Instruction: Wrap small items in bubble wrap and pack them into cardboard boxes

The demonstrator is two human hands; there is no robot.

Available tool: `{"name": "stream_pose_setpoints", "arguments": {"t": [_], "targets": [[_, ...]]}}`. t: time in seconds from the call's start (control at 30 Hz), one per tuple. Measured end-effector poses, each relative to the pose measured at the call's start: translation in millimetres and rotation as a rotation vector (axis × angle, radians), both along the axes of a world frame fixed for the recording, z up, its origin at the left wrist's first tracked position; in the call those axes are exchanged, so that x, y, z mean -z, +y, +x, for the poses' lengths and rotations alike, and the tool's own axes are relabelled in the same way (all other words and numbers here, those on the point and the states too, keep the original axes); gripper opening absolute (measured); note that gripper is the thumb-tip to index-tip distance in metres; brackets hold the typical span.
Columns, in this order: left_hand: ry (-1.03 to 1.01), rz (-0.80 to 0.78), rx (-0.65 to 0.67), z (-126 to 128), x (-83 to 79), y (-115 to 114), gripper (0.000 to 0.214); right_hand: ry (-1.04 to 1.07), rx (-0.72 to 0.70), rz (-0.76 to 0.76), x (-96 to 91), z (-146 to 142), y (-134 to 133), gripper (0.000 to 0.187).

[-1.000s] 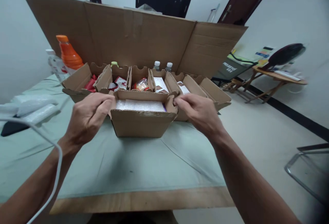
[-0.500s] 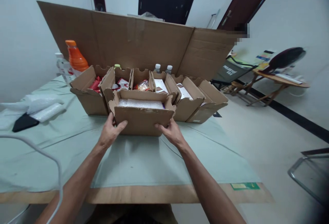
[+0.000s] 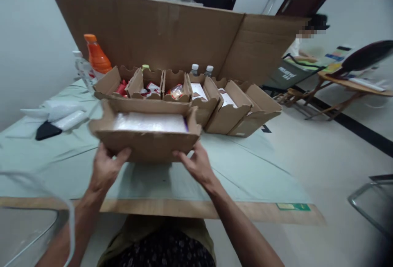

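A small open cardboard box [image 3: 144, 144] with a white wrapped packet [image 3: 150, 122] inside is lifted off the table, towards me. My left hand [image 3: 106, 169] grips its lower left corner, thumb on the front face. My right hand [image 3: 196, 164] grips its lower right corner the same way. Behind it stands a row of similar open boxes [image 3: 196, 103] with red, white and clear packets in them.
A large unfolded cardboard sheet [image 3: 172, 34] stands behind the row. An orange bottle [image 3: 96, 56] and clear bottles are at the back left. White bags and a black item [image 3: 46, 130] lie on the green table cloth [image 3: 251, 173]. A person sits far right by a folding table [image 3: 353, 85].
My hands dropped from the box's top flaps to its lower corners, then lifted the box off the cloth and pulled it towards me and to the left.
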State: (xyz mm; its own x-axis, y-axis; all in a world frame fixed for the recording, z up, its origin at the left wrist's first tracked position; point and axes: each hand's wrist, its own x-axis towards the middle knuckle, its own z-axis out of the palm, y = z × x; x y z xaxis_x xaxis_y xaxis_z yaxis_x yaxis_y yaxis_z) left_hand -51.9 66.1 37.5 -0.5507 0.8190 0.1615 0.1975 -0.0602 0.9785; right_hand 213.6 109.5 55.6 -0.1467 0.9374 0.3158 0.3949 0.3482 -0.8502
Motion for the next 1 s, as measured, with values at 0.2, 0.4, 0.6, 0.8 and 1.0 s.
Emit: {"name": "stream_pose_setpoints", "arguments": {"t": [0.2, 0.4, 0.6, 0.8, 1.0], "targets": [[-0.045, 0.062, 0.336, 37.4, 7.4, 23.9, 0.066, -0.109, 0.235, 0.024, 14.9, 38.5, -37.2, 0.038], [-0.096, 0.018, 0.32, -9.4, 30.5, 12.5, 0.064, -0.062, 0.114, 0.03, 52.2, 25.4, -87.3, 0.06], [-0.133, -0.001, 0.331, -14.0, 41.9, -18.2, 0.071, -0.148, 0.047, -0.094, 55.0, 58.6, -69.0, 0.067], [-0.121, -0.095, 0.266, 12.3, 52.8, -26.1, 0.072, -0.091, -0.155, -0.18, 48.9, 64.0, -40.1, 0.077], [-0.095, -0.015, 0.102, -22.3, 47.4, -20.7, 0.063, -0.034, -0.254, -0.13, 62.9, 4.7, -44.4, 0.079]]}}
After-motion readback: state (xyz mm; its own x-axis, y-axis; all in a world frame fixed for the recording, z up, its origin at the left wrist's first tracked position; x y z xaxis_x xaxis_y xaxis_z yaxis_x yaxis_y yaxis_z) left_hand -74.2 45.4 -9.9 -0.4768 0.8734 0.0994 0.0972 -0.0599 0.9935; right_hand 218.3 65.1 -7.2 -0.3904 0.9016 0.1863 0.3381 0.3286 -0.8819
